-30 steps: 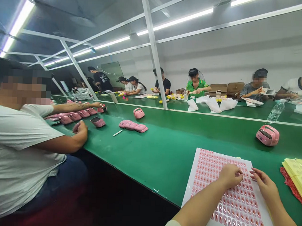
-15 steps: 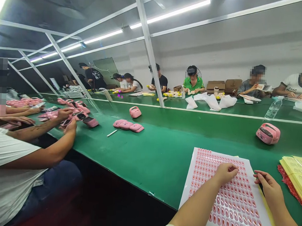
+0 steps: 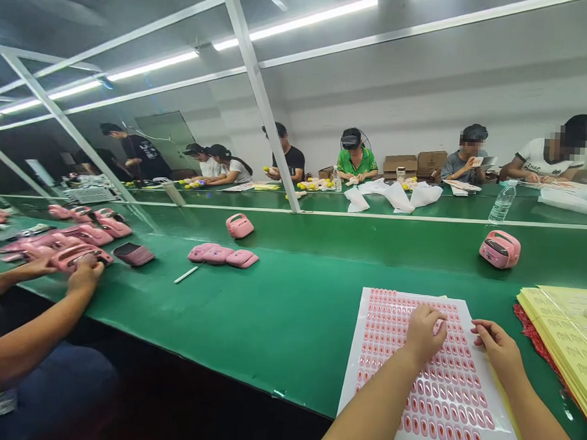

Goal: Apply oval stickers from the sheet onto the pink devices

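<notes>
A white sheet (image 3: 372, 353) covered in rows of small glossy pink ovals with reddish centres lies on the green table in front of me. My left hand (image 3: 425, 333) is over the sheet's upper right part, fingers curled down and in; whatever they grip is hidden. Just past the sheet's right edge is my right hand (image 3: 499, 349), thumb and forefinger brought together. Anything between those fingertips is too small to make out. A yellow edge shows beneath the white sheet on the right.
Yellow printed sheets (image 3: 556, 329) are stacked at right on red material. A pink handled case (image 3: 500, 249) and a water bottle (image 3: 502, 203) stand beyond. Pink pouches (image 3: 217, 254) and a white pen (image 3: 186, 275) lie leftward. A co-worker's hands (image 3: 84, 272) handle pink cases. Other people sit opposite.
The view has swung right, so things sit further left. My left hand's fingers are bent lower over the sheet. The co-worker's hands have lowered to the pink cases on the table.
</notes>
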`<state>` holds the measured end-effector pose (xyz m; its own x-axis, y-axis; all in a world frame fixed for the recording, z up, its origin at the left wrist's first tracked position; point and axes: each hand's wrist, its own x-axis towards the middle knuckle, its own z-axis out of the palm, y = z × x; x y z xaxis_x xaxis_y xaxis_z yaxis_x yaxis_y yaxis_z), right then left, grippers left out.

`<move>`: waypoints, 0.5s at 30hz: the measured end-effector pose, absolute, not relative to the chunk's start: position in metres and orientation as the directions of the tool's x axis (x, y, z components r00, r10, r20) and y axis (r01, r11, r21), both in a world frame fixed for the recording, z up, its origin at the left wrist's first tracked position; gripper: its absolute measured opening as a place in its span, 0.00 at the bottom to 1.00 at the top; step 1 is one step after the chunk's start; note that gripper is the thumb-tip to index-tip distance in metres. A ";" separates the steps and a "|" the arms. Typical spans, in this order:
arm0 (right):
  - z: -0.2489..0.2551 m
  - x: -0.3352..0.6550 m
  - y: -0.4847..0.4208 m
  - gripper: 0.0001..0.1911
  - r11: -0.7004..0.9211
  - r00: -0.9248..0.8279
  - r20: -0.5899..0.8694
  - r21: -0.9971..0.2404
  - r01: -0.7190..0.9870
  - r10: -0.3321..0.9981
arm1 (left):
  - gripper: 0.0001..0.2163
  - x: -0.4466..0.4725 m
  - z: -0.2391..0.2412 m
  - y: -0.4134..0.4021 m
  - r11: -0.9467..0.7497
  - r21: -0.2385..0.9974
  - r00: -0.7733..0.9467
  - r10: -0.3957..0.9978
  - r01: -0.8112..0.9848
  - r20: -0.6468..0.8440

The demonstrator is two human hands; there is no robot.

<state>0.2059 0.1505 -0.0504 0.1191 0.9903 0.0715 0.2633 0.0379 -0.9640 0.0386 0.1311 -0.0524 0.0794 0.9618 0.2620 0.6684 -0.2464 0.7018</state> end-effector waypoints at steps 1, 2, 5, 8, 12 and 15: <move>-0.050 0.205 0.150 0.17 0.033 0.121 0.066 -0.966 0.256 0.990 | 0.13 0.040 -0.052 0.129 -0.258 0.678 0.096 0.959 0.688 0.267; -0.049 0.205 0.149 0.17 0.031 0.121 0.063 -0.968 0.249 0.991 | 0.17 0.041 -0.051 0.127 -0.270 0.655 0.120 0.957 0.705 0.265; -0.048 0.204 0.148 0.17 0.040 0.115 0.070 -0.969 0.244 0.991 | 0.25 0.042 -0.052 0.122 -0.313 0.598 0.228 0.950 0.738 0.215; -0.048 0.204 0.148 0.17 0.057 0.105 0.087 -0.964 0.260 0.991 | 0.31 0.042 -0.052 0.119 -0.354 0.556 0.335 0.932 0.752 0.140; -0.049 0.203 0.148 0.17 0.069 0.074 0.098 -0.946 0.316 0.992 | 0.40 0.040 -0.047 0.117 -0.369 0.521 0.389 0.918 0.770 0.076; -0.050 0.202 0.148 0.17 0.075 0.052 0.101 -0.927 0.368 0.994 | 0.43 0.038 -0.046 0.116 -0.375 0.497 0.405 0.913 0.782 0.052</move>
<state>0.2020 0.1483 -0.0496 0.0523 0.9935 0.1010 0.3682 0.0748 -0.9267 0.0383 0.1163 -0.0456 0.4046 0.9130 0.0516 0.7825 -0.3748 0.4972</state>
